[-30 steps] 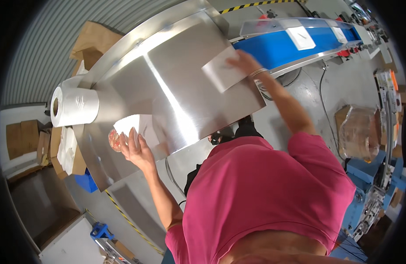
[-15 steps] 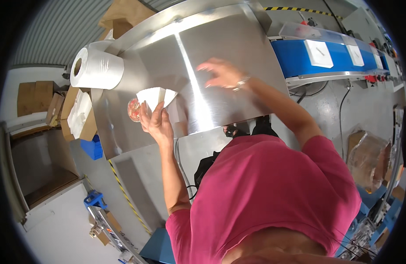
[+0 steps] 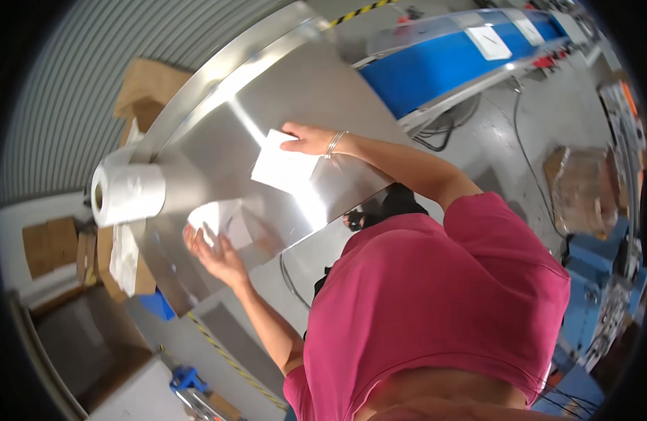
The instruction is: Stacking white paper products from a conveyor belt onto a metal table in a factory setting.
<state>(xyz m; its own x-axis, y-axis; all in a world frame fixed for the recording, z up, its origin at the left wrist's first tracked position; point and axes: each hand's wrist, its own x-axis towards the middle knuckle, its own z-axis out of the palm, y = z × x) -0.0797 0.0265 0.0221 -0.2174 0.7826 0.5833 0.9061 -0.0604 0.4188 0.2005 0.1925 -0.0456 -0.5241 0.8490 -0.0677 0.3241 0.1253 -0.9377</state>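
Above the steel tabletop (image 3: 197, 168), my right hand (image 3: 308, 138) pinches a flat, square white packet (image 3: 285, 165) at its upper right corner, thumb on top. To the left and nearer to me, my left hand (image 3: 218, 259) has its fingers around a bunch of white packets (image 3: 214, 212). Their lower part is covered by the fingers, and I cannot make out how they are stacked. The table mirrors both the hand and the bunch. A thin bracelet (image 3: 335, 144) circles my right wrist.
A large white film roll (image 3: 130, 195) lies at the table's left edge, beside open cardboard boxes (image 3: 144, 91). Beyond the right edge runs a blue conveyor belt (image 3: 421, 74) carrying white packets (image 3: 488, 43). A raised steel rim (image 3: 225, 52) bounds the far side.
My right hand, empty and spread before, now holds a white packet. My left hand keeps its bunch. The view has turned, and the red-and-white round thing beside the left hand no longer shows.
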